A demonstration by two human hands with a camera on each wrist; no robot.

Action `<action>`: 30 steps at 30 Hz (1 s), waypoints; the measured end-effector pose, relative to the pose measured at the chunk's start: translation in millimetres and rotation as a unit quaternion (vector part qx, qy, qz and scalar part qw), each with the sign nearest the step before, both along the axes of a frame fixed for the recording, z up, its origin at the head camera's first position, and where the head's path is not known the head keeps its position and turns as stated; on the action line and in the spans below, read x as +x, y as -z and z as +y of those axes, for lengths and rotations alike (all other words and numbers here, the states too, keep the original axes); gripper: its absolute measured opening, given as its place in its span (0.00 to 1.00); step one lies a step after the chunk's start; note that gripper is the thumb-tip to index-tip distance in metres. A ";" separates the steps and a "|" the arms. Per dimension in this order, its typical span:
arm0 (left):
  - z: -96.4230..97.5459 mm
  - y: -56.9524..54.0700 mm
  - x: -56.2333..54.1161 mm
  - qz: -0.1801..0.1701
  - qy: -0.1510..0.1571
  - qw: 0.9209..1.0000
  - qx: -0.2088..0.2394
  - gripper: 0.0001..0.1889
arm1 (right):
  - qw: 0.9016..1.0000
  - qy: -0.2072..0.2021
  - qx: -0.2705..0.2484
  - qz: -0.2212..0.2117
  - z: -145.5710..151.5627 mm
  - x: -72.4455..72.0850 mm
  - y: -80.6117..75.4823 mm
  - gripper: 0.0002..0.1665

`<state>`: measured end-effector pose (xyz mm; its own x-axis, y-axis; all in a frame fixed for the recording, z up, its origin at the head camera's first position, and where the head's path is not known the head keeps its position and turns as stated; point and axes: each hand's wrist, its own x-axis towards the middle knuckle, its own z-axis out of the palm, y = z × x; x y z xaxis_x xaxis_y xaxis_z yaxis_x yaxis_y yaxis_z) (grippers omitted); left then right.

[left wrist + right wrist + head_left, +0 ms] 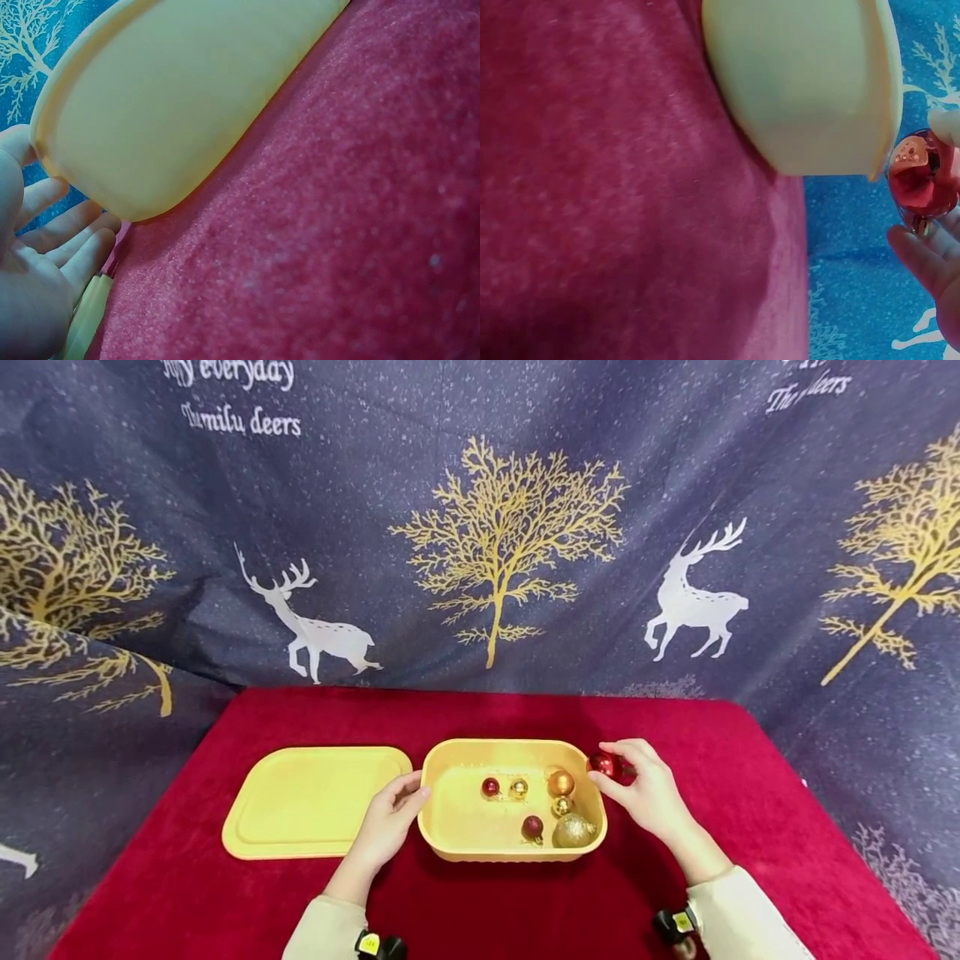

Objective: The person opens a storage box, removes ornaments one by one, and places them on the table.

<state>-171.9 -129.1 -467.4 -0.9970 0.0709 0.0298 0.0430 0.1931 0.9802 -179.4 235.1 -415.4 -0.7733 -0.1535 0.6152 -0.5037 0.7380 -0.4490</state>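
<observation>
A yellow plastic box (457, 793) sits on the red cloth with several Christmas baubles inside. At its left end my left hand (386, 827) holds the rim, thumb over the edge and fingers along the outer wall. My right hand (652, 789) pinches a shiny red bauble (602, 764) just beside the box's right rim; its metal cap (921, 225) shows in the right wrist view. Inside, to the right, lie an orange bauble (561, 782), a small gold one (562, 807), a glittery gold one (574, 831) and a dark red one (532, 827). Nearer the middle are a small red bauble (490, 787) and another gold bauble (518, 788).
A yellow lid (315, 802) lies flat on the cloth left of the box, close to my left hand. Behind the red-covered table (517, 906) hangs a dark blue curtain (442, 410) printed with deer and trees.
</observation>
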 end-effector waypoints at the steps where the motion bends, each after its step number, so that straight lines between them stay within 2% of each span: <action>1: 0.2 -0.4 -0.6 0.000 -0.001 1.000 -0.001 0.23 | 1.000 0.000 0.001 -0.004 0.4 0.3 0.6 0.26; 12: 1.5 -1.0 -2.7 -0.002 0.000 1.000 -0.002 0.23 | 0.999 0.016 0.028 -0.043 2.9 2.5 2.3 0.27; 23: 0.2 -1.2 -4.3 -0.001 -0.002 1.000 -0.012 0.23 | 0.998 0.001 0.044 -0.055 4.6 2.4 3.2 0.27; 30: 1.4 -0.3 -2.4 0.001 -0.005 1.000 -0.012 0.23 | 0.997 0.011 0.040 -0.059 9.4 3.4 5.9 0.28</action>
<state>-174.3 -127.7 -467.0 -0.9976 0.0617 0.0302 0.0429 0.2169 0.9752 -176.0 244.5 -421.3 -0.8434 -0.1813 0.5058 -0.4344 0.7842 -0.4432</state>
